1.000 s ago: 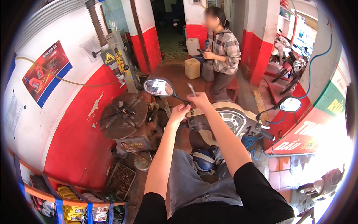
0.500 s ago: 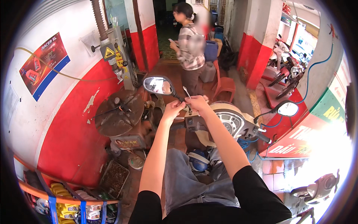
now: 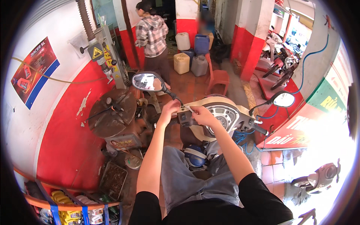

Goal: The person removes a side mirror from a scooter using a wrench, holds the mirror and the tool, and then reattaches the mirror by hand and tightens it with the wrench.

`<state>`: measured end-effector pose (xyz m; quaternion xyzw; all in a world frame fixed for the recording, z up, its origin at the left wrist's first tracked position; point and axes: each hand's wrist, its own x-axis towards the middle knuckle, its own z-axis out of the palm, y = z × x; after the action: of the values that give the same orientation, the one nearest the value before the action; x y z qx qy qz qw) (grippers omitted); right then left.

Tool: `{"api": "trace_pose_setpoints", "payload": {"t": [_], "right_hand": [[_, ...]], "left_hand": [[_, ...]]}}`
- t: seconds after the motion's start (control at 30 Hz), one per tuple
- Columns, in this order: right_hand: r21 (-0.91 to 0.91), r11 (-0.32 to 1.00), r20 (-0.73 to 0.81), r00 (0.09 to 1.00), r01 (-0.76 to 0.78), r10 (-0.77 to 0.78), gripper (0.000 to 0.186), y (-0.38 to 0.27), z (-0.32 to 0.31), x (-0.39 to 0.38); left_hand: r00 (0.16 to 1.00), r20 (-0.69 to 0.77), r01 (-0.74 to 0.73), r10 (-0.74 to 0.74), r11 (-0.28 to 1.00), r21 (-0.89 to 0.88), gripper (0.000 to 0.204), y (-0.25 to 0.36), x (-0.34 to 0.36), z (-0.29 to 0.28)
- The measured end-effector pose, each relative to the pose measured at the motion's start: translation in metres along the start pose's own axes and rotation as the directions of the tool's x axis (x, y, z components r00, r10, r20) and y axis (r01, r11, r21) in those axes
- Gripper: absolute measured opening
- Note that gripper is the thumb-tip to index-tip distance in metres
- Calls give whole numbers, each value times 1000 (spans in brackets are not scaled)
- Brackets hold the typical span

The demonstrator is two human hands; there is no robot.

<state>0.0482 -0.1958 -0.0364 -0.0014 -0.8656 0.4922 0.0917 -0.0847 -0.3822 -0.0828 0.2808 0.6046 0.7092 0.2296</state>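
Observation:
In front of me stands a scooter's handlebar with a cream cover (image 3: 213,101) and a round dashboard (image 3: 223,116). Its left mirror (image 3: 148,81) rises on a dark stem, and its right mirror (image 3: 284,99) stands on the other side. My left hand (image 3: 170,111) is closed at the lower end of the left mirror stem, beside the switch housing (image 3: 184,117). My right hand (image 3: 204,115) is closed on a slim metal wrench (image 3: 190,109), mostly hidden by the fingers, its tip pointing to the stem's base.
Left stands a tyre changer with a round turntable (image 3: 112,114). Ahead are plastic jugs (image 3: 181,63), a red chair (image 3: 216,78) and a person in a checked shirt (image 3: 150,35). A blue helmet (image 3: 195,155) sits between my legs. Motorcycles (image 3: 283,58) stand at right.
My right hand has turned and lowered the wrench, which pointed upward before, toward the mirror stem's base. The person in the checked shirt has walked left, away from the jugs.

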Motion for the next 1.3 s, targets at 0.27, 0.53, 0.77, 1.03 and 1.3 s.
{"api": "trace_pose_setpoints", "payload": {"t": [0.27, 0.53, 0.77, 1.03, 1.3], "right_hand": [[-110, 994, 41, 999, 3, 1, 30, 19, -2, 9], [30, 981, 123, 974, -193, 188, 42, -4, -2, 11], [146, 948, 247, 938, -284, 243, 41, -5, -18, 24], [129, 940, 170, 941, -314, 291, 37, -15, 5, 20], [432, 778, 248, 889, -457, 385, 34, -5, 15, 17]], "left_hand": [[962, -271, -187, 39, 817, -546, 40, 60, 28, 13], [966, -244, -108, -83, 729, -676, 23, 67, 57, 9], [970, -241, -158, 13, 787, -596, 44, 62, 63, 17], [953, -302, -195, 14, 793, -578, 41, 60, 62, 15], [948, -318, -197, -2, 782, -591, 35, 59, 63, 18]]}}
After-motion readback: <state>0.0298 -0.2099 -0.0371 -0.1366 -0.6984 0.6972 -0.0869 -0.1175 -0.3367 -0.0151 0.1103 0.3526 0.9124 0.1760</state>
